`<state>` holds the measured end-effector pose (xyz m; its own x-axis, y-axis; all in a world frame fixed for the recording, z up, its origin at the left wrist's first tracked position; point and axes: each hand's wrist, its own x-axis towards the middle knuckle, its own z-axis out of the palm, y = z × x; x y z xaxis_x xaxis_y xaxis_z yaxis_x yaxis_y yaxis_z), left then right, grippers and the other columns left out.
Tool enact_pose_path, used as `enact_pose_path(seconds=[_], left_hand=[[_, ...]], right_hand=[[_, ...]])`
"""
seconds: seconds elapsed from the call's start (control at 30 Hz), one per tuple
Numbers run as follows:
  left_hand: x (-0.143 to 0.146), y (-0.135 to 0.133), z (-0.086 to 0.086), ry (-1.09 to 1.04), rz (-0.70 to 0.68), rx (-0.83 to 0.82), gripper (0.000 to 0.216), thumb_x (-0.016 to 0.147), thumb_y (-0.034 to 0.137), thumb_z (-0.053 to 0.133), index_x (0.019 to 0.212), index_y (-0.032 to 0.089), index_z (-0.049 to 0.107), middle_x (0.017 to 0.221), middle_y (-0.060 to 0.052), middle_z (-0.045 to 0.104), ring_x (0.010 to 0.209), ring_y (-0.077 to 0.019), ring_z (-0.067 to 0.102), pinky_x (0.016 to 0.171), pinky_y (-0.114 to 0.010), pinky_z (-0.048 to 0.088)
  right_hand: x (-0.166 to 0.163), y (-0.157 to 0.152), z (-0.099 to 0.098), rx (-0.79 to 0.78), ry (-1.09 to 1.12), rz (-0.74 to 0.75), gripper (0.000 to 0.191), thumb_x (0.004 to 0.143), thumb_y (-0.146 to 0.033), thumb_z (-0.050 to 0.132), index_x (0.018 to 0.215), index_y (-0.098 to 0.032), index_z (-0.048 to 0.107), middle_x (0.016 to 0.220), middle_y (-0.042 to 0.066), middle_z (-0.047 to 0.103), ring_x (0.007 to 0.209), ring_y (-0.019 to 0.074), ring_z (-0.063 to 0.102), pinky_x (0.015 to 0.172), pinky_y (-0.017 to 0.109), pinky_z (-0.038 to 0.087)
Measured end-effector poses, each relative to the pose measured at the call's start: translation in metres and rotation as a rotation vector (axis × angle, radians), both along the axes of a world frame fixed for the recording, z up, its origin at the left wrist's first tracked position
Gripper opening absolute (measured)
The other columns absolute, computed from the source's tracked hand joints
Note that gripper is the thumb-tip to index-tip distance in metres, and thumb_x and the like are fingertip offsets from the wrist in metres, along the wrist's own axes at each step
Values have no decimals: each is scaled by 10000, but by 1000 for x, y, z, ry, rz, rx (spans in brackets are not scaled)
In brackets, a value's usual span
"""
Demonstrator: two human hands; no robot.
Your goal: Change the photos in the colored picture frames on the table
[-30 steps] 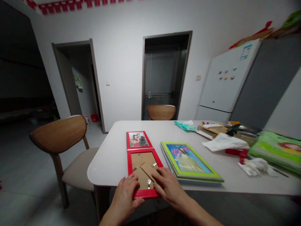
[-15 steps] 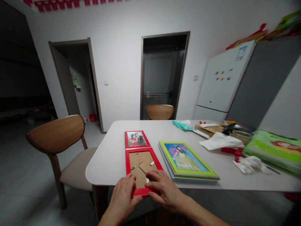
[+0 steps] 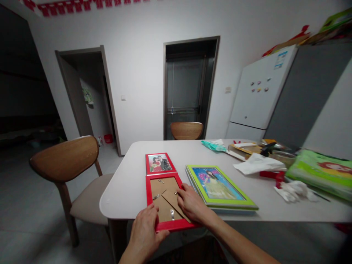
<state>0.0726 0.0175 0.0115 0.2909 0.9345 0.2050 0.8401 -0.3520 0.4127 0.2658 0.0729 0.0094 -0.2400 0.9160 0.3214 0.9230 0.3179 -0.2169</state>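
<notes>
A red picture frame (image 3: 149, 190) lies face down at the table's near edge, its brown backing board (image 3: 165, 205) up. Several small metal clips sit around the board, and a slit cut as a stand leg runs across it. My left hand (image 3: 145, 223) is closed around the frame's near left corner, thumb along the front edge. My right hand (image 3: 192, 203) reaches over the frame's right side, fingers bent onto the right metal clip (image 3: 175, 193), which they partly cover. Touching the frame's far end is a second red frame (image 3: 146, 165), picture up, showing a couple.
Right of my hand, a green picture frame (image 3: 249, 204) lies on a stack of frames. Beyond it are white tissue (image 3: 257, 163), white gloves (image 3: 294, 190), a teal wrapper (image 3: 213, 146) and a green package (image 3: 321, 172). A wooden chair (image 3: 64, 156) stands at the left.
My right hand has moved from the near clip up to the right clip, so the near clip shows fully. My left hand stays on the near left corner.
</notes>
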Motion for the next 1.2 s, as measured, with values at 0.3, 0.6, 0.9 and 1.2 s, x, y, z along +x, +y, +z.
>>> enact_pose_path(seconds=[0.3,0.6,0.9,1.2], left_hand=[[0,1,-1,-21,12,-11,508,581,323,647,1038,135,530,1143,-113,537,1103,-222,437,925,-336,342],[1,-4,3,-66,35,-42,310,560,294,652,842,190,579,1137,-69,545,1107,-205,434,909,-314,346],[-4,-2,-5,-139,-2,-47,321,561,255,641,865,180,571,1144,-92,537,1131,-210,411,922,-321,346],[-5,-3,-5,-120,-13,-53,477,564,251,650,1014,148,533,1190,-111,499,1128,-210,412,932,-300,342]], right_hand=[[0,5,0,-7,21,32,230,791,-205,331,795,-132,550,875,86,481,815,158,447,767,254,320],[1,5,-8,-2,88,-24,227,765,-199,351,727,-128,564,868,82,489,790,140,464,748,222,332],[-24,3,3,48,113,150,256,786,-244,400,943,-197,597,948,67,542,888,167,466,771,259,330],[-67,17,12,-71,85,310,236,764,-241,444,677,-175,653,724,41,587,702,119,497,656,215,345]])
